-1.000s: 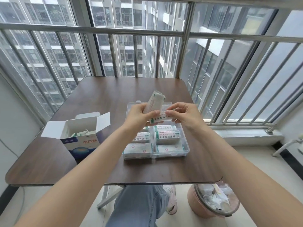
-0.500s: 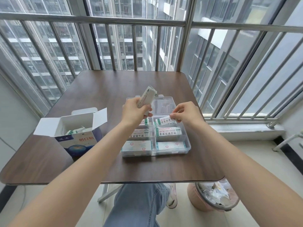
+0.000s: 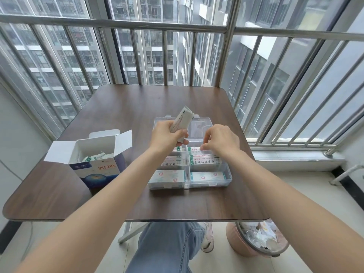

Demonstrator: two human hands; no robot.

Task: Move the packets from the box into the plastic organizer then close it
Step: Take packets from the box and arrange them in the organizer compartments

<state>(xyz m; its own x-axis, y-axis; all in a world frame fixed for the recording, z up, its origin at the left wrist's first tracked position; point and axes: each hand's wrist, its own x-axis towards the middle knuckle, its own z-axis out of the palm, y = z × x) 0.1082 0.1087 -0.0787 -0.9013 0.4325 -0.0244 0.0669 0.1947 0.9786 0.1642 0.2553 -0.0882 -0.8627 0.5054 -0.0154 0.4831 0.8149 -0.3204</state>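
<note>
The left hand (image 3: 167,134) grips a thin stack of white packets (image 3: 182,120), fingers curled round its lower end, the stack tilted up toward one o'clock above the organizer. How many packets it holds cannot be counted. The right hand (image 3: 218,140) reaches down with fingertips pinching a single packet (image 3: 194,149) at the right middle-back compartment; whether that packet already rests inside cannot be told, since the hand covers most of it.

The plastic organizer (image 3: 226,180) is clear, rectangular and divided into two columns of compartments. Four compartments nearer the person plainly show flat paper packets with green edging and printed characters; the back ones are hidden by both hands. Its transparent lid (image 3: 201,125) lies open at twelve o'clock, partly covered by the stack.

At nine o'clock from the organizer, well apart from it, stands one cardboard box (image 3: 98,170), blue and white, flaps open, with more packets jumbled inside, their number unclear. Everything rests on a dark wood-grain surface (image 3: 128,103) with rounded corners. Under its five o'clock corner stands a pink bin (image 3: 236,245), cut off by the right arm.
</note>
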